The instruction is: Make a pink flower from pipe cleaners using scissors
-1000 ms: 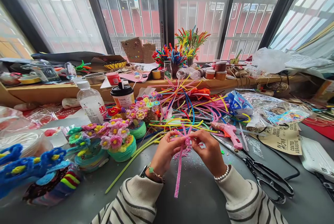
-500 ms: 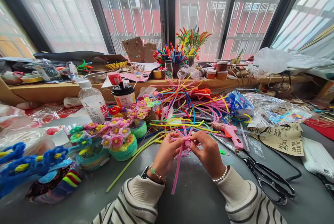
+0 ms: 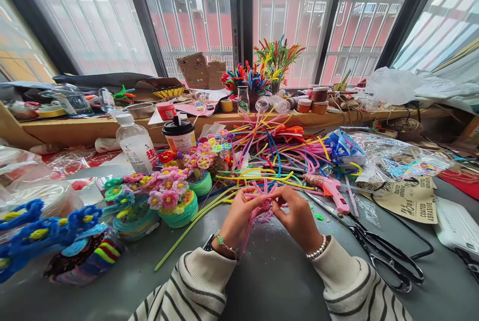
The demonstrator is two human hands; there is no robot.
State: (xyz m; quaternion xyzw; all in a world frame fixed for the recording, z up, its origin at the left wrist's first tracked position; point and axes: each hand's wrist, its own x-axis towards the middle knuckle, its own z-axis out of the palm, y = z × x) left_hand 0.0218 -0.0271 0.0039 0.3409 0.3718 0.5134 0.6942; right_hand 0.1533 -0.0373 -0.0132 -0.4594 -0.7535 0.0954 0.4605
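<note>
Table: the grey table [image 3: 277,281] carried everything; only its near edge, under the striped sleeves, lay bare.
Ledge: a wooden ledge [image 3: 75,130] ran along the table's far edge, crowded with jars, tape and cardboard.
Heap: a heap of loose pipe cleaners [image 3: 279,147] filled the far middle, right behind the hands.
Bags: crumpled plastic bags [image 3: 391,154] covered the far right corner.
Blue pieces: blue pipe-cleaner shapes [image 3: 45,233] lay at the left edge.
Flower pots: finished flower pots [image 3: 172,202] stood left of the hands, close by.
Bottle: a clear bottle [image 3: 135,145] stood behind the pots, beside a lidded cup [image 3: 178,135].
Scissors: black scissors [image 3: 387,257] lay toward the near right, well apart from the hands.
Glue gun: a pink glue gun [image 3: 328,188] lay just right of the hands.
Left hand: the left hand [image 3: 239,217] pinched the pink pipe-cleaner flower [image 3: 264,192] from the left.
Right hand: the right hand [image 3: 297,217] pinched the same flower from the right, fingers curled.
Flower: it was held just above the table's middle, with its stem slanting down behind the left hand.
</note>
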